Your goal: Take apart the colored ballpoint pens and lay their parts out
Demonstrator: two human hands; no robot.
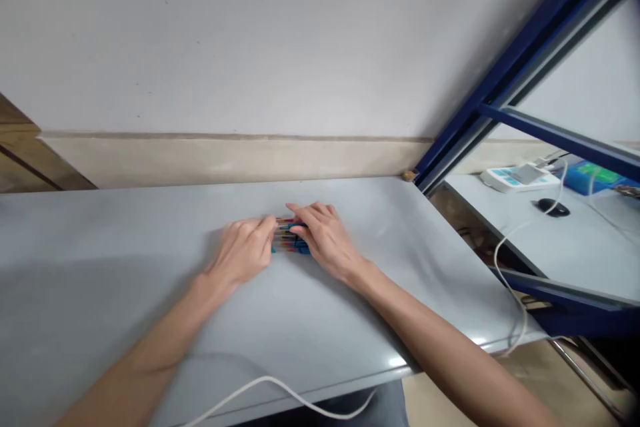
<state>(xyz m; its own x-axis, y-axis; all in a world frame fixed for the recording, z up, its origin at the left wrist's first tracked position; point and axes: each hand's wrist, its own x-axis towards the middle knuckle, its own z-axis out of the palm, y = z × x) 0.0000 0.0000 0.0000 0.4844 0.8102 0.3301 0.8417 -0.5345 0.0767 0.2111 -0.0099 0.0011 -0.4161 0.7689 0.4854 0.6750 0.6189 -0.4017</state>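
A row of slim coloured pens (286, 238), with blue, red and orange parts, lies side by side on the grey table (280, 320). Their ends are covered by my hands, and I cannot tell whether a clear case surrounds them. My left hand (244, 248) is closed round the left end, fingers bent and pressed together. On the right end rests my right hand (325, 237), its thumb and fingers curled over the pens. A short middle stretch of the row shows between the two hands.
A white cable (270, 379) loops over the table's front edge. Behind stands the wall (250, 47). To the right, a blue metal frame (470, 100) separates a second table holding a white device (520, 178), a black mouse (553, 207) and a blue-green box (593, 177).
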